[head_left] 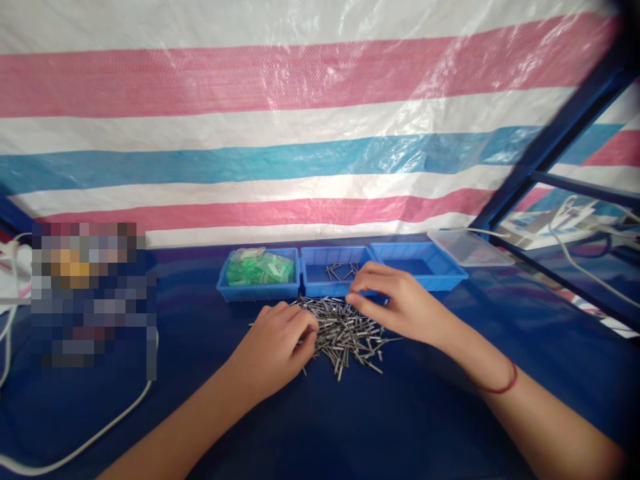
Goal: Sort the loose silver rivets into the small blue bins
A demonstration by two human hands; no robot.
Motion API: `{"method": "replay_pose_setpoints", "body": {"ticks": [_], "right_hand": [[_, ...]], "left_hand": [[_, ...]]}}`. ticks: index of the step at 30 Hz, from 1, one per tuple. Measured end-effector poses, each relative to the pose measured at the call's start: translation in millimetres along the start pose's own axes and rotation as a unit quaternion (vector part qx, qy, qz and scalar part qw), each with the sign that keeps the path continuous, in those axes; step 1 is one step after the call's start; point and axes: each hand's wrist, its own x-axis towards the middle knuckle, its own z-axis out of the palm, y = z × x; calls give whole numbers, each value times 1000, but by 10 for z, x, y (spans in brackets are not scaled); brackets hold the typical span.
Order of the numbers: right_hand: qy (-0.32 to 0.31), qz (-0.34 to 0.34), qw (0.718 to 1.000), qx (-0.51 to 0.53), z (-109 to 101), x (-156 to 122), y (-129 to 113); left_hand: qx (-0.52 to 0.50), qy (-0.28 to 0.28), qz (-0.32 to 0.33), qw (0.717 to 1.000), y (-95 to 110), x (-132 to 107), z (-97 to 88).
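A heap of slender silver metal pins [345, 337], like nails or rivets, lies on the dark blue table [320, 427]. My left hand [280, 343] rests at the heap's left edge, fingers curled in toward the thumb; whatever they hold is hidden. Over the heap's right side, by the front wall of the middle blue bin [325, 289], is my right hand [393, 300]. Its thumb and fingertips come together in a pinch, and anything between them is too small to make out. A few loose pins [334, 271] lie inside that bin.
Left of the middle bin stands a blue bin [260, 292] holding green plastic packets [260, 267]. Another blue bin [420, 272] is on the right, beside a translucent lid [470, 250]. A white cable [115, 423] curves across the left side. Behind hangs a striped sheet [300, 160].
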Motion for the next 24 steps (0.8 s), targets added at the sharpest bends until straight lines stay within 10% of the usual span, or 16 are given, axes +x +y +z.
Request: {"method": "replay_pose_setpoints", "body": {"ticks": [5, 19, 24], "right_hand": [[-189, -54, 980, 31, 33, -53, -241], [-180, -74, 976, -98, 314, -81, -279], [-86, -46, 995, 34, 301, -64, -317]], "left_hand": [[15, 3, -1, 1000, 13, -18, 25], [5, -2, -2, 1000, 44, -17, 59], [-7, 11, -12, 1000, 48, -8, 65]]}}
